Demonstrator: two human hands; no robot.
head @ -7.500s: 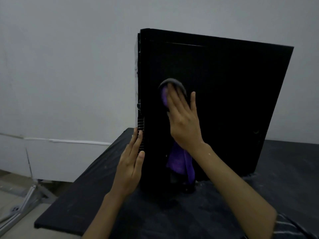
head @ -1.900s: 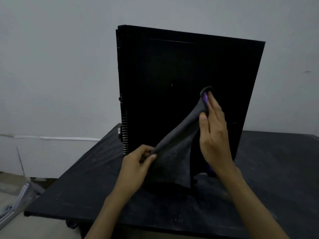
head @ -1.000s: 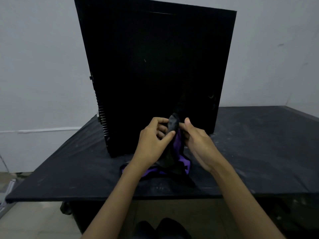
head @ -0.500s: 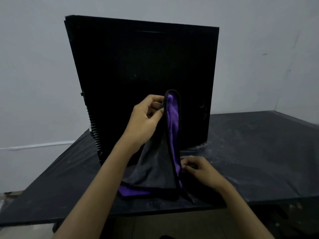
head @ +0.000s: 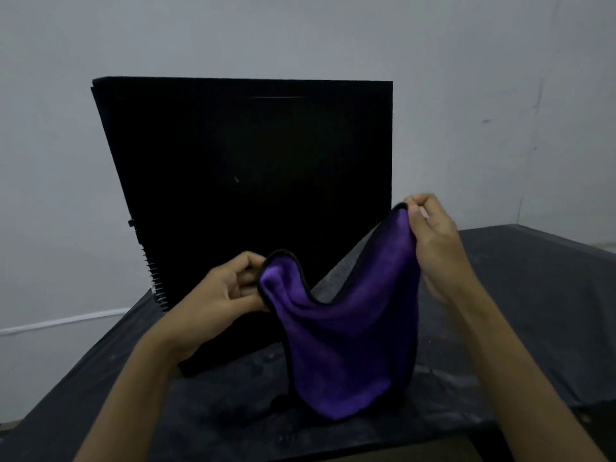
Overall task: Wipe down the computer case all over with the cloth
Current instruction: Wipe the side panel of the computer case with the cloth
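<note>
1. Purple on the side facing the camera, grey on the back and edged in black, the cloth [head: 346,331] hangs spread between the two hands and sags in the middle between them
2. The left hand [head: 223,295] has its fingers [head: 245,265] curled, pinching the cloth's left top corner against the thumb; the corner folds over just right of them
3. The right hand [head: 433,241] is held higher, with its fingers [head: 421,203] bunched together and pinching the other top corner at the black edging
4. Below both sets of fingers the cloth drops in a loose pouch, and its lower edge is low over the tabletop [head: 533,311]; whether it touches the surface cannot be told
5. The computer case [head: 240,181], black and upright, stands on the tabletop beyond the fingers and behind the cloth, with its broad side panel facing the camera; the panel is closed, so nothing of its inside shows
6. The left fingers sit in front of the case's lower part, while the right fingers are just off its right edge; whether the cloth touches the panel cannot be told
7. A row of vent slots [head: 155,278] runs down the case's lower left edge, to the left of the left fingers
8. The tabletop is dark with pale dusty smears, and a plain pale wall [head: 500,78] rises behind the case
</note>
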